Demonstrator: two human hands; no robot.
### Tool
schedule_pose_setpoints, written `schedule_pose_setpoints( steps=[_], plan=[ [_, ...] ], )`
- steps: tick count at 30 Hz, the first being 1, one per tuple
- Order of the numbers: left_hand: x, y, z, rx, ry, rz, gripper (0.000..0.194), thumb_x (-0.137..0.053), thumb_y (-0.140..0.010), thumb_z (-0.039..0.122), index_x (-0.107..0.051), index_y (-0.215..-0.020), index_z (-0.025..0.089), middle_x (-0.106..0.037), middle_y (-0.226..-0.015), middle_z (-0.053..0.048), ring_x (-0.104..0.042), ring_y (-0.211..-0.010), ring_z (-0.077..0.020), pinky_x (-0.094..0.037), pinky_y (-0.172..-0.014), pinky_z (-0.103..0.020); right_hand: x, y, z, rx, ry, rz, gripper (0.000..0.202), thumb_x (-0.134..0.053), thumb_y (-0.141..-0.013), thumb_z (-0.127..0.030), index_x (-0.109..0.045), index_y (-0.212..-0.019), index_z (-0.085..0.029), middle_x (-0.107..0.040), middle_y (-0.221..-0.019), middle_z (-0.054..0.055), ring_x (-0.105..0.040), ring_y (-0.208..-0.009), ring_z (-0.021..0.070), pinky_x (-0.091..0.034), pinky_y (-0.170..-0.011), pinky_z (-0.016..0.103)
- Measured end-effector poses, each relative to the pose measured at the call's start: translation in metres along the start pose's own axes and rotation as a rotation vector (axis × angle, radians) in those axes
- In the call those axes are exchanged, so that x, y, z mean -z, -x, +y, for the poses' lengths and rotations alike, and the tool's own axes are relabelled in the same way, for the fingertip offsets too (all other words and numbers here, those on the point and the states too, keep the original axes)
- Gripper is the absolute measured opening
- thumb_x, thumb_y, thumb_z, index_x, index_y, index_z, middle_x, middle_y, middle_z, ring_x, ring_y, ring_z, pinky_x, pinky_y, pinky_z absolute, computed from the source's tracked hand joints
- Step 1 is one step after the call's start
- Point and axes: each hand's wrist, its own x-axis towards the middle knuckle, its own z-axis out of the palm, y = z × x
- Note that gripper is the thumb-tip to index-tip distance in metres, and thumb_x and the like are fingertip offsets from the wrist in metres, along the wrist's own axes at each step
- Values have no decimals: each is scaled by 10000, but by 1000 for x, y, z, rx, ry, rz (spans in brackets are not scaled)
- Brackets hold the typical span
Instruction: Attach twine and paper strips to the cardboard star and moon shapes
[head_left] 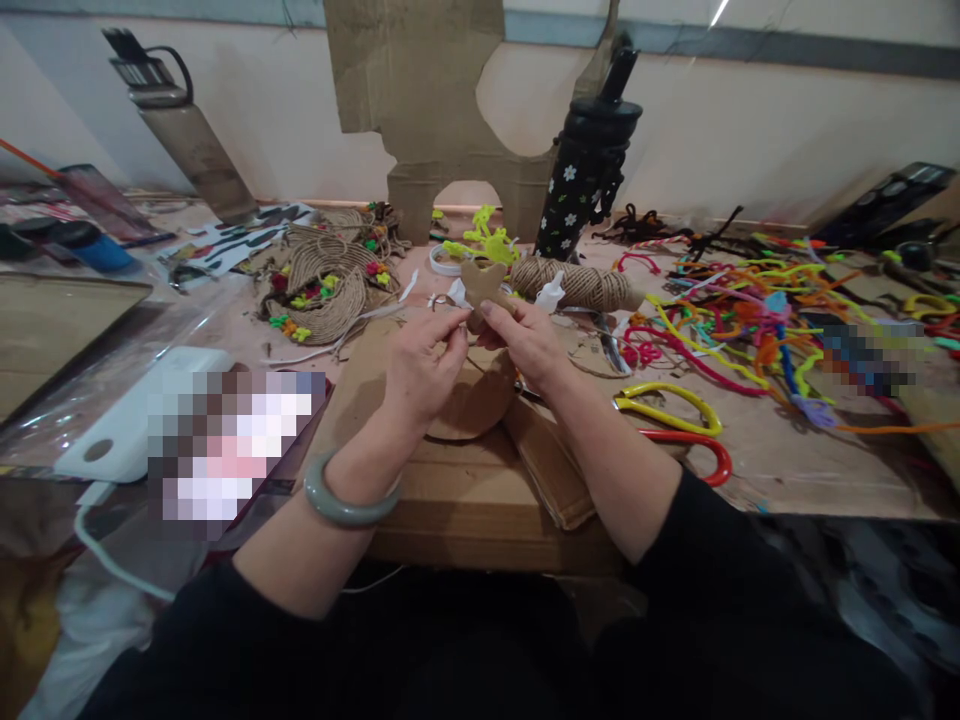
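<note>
A small brown cardboard cutout (482, 284) with a notched top edge is held upright over the middle of the table. My right hand (527, 340) grips its lower right, the thumb lying across its face. Close beside the lower left of the cutout, my left hand (426, 362) is closed in a pinch; whatever lies between its fingertips is too small to make out. Under both hands, a round cardboard piece (476, 405) rests on a larger cardboard sheet (360, 440). A folded cardboard strip (551, 470) lies below my right forearm.
Scissors (667, 405) with yellow and red handles lie right, near tangled coloured pipe cleaners (757, 340). Behind are a twine roll (574, 283), a black flowered bottle (581, 170) and coiled twine pieces (322, 285). A white power bank (150, 410) and a lit phone (240, 450) lie left.
</note>
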Motion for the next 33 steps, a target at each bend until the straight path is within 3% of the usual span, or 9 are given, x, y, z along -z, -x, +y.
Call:
schedule_pose_setpoints(
  steps=[8,14,16,20,23,26,33],
  plan=[
    [-2,1,1,-18,-28,-72,229,-530,-835,155,-745,-908,183,-726,-823,-52,-653,-763,-155,-517,-742,-287,2,-1,3,-13,-6,33,471,-688,-637,-636,-537,-682,-192,-544,-598,-38,-482,-530,62,-429,-533,214],
    [3,-1,5,39,52,65,117,-588,-818,205,-699,-851,189,-710,-798,-22,-633,-745,-138,-504,-729,-279,2,0,1,-18,4,50,498,-689,-618,-661,-545,-701,-192,-557,-583,-36,-507,-527,70,-428,-534,217],
    [4,-2,2,131,82,162,114,-638,-800,250,-686,-886,191,-704,-866,-35,-630,-807,-149,-497,-738,-283,1,1,0,-16,12,58,500,-681,-625,-668,-553,-705,-191,-563,-585,-34,-517,-533,72,-432,-536,216],
    [1,-7,-4,448,374,312,390,-762,-692,330,-639,-1042,211,-669,-1006,-53,-620,-929,-169,-490,-753,-273,-1,3,-2,-24,21,18,506,-673,-624,-676,-560,-720,-192,-565,-594,-37,-520,-533,72,-449,-539,219],
    [0,-11,-3,638,677,194,386,-805,-613,377,-656,-920,197,-676,-888,-35,-626,-845,-157,-490,-745,-268,-1,4,-4,-34,27,-37,500,-678,-619,-665,-563,-715,-188,-569,-600,-35,-513,-525,69,-451,-533,220],
    [2,-13,3,739,767,89,328,-810,-574,403,-669,-768,180,-669,-753,-12,-592,-707,-124,-467,-675,-248,-2,4,-2,-24,18,-98,446,-690,-636,-604,-569,-712,-181,-559,-598,-36,-498,-524,67,-446,-526,215],
    [4,-12,9,730,784,44,363,-835,-532,425,-667,-738,178,-672,-709,-3,-594,-667,-116,-468,-656,-250,-7,6,-3,-104,-19,-33,340,-727,-580,-392,-596,-811,-179,-591,-705,-20,-502,-606,80,-448,-556,219]
  ],
)
